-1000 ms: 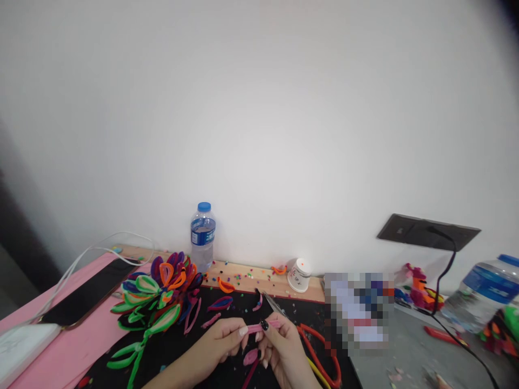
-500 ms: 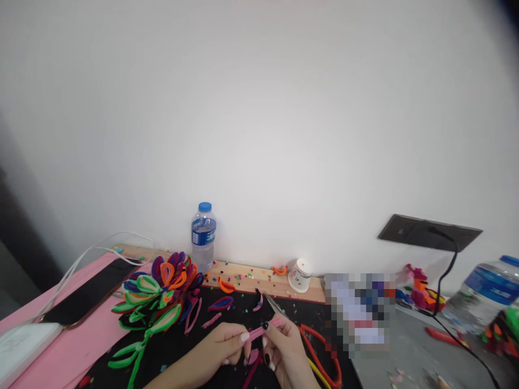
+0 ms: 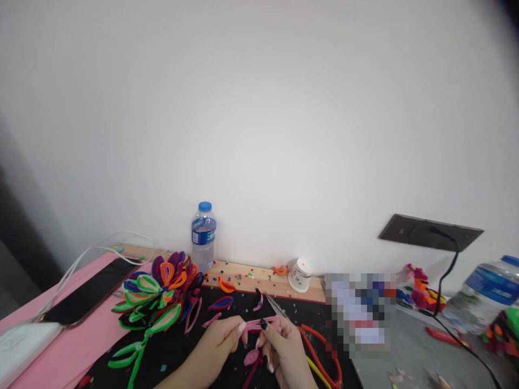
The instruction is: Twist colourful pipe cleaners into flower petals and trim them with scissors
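Between my two hands stretches a pink pipe cleaner (image 3: 254,324), bent into narrow, nearly level strands. My left hand (image 3: 221,340) pinches its left end between thumb and finger. The right end is gripped by my right hand (image 3: 287,346), which has dark and pale nails. Just below the hands is a pink petal-like piece (image 3: 251,357) beside a dark magenta pipe cleaner stem (image 3: 252,374); whether my right fingers also hold these I cannot tell. Metal scissors (image 3: 274,304) with orange-red handles (image 3: 330,354) lie behind and beside my right hand, partly hidden by it.
To the left stands a multicoloured pipe cleaner flower (image 3: 166,283) near a phone (image 3: 91,292) on pink paper. A water bottle (image 3: 204,237) and an upturned paper cup (image 3: 300,275) are by the wall. Loose petals (image 3: 221,303) and scraps dot the black mat.
The pink pipe cleaner has turned from slanting up to the right to nearly level, and its strands show more apart. My left hand has moved slightly; the pink petal-like piece below shows more fully.
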Motion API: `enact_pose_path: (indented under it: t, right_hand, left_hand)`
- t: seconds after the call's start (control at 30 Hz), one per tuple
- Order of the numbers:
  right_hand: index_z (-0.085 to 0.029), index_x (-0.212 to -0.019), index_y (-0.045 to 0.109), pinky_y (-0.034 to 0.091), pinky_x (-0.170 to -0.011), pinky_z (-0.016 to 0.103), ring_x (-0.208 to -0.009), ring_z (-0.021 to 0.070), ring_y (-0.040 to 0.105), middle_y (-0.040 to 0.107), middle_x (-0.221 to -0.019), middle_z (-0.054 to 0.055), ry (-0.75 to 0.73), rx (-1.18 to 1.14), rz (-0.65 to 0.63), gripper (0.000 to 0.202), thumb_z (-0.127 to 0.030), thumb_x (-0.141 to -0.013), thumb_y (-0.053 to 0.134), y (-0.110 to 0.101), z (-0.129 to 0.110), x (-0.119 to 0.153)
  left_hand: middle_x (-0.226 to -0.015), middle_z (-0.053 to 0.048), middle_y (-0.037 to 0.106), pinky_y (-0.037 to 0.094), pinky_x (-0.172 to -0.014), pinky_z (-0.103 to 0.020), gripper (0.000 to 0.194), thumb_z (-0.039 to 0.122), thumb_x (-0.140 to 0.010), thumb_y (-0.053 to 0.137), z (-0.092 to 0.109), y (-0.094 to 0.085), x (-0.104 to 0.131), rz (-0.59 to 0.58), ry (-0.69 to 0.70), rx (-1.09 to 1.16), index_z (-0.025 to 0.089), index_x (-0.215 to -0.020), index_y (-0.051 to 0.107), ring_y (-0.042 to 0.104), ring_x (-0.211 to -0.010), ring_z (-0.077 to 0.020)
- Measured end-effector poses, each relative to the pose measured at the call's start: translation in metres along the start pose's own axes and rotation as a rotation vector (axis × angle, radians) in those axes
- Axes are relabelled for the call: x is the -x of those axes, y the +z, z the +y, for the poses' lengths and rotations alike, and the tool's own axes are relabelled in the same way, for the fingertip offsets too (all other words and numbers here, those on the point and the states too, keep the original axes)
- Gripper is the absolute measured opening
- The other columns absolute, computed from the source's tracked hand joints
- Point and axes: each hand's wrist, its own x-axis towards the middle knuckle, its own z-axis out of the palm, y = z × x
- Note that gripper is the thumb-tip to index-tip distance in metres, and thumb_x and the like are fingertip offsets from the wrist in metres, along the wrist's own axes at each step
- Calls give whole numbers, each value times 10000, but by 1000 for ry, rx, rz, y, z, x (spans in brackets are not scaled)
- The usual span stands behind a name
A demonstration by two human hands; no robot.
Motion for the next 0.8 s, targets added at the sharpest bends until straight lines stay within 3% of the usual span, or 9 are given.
enact_pose_path:
  t: [0.2, 0.37, 0.53, 0.8]
  right_hand:
    - [-136, -638, 480, 276, -254, 99, -292, 23, 437, 635, -587, 31, -25, -3, -43, 285, -345, -691, 666, 0, 0, -1]
    - [-142, -720, 503, 296, -252, 100, -317, 35, 457, 583, -567, -17, -68, 57, -20, 290, -343, -646, 699, 0, 0, 0]
    - [-151, -721, 491, 290, -259, 94, -320, 25, 424, 516, -513, -57, -124, 118, 3, 283, -336, -649, 693, 0, 1, -1]
    - [-155, -790, 504, 320, -282, 111, -366, 30, 453, 584, -687, -6, -139, 174, -71, 276, -255, -633, 708, -3, 4, 1]
  left_hand:
    - [-505, 71, 311, 218, -482, -209, 343, 362, -866, 328, 1, -1, -1, 18, -4, -2, 156, -656, 503, 296, -497, -99]
    - [-432, 91, 276, 145, -417, -206, 409, 485, -831, 355, -3, -4, -7, -43, 1, 210, 148, -653, 504, 214, -417, -78]
    - [-384, 118, 246, 88, -358, -198, 420, 559, -764, 429, -5, -8, -12, -112, -99, 449, 159, -651, 487, 111, -351, -54]
    - [-374, 106, 299, 127, -375, -192, 378, 496, -768, 486, -4, -4, -5, -232, -143, 523, 137, -655, 521, 166, -350, -42]
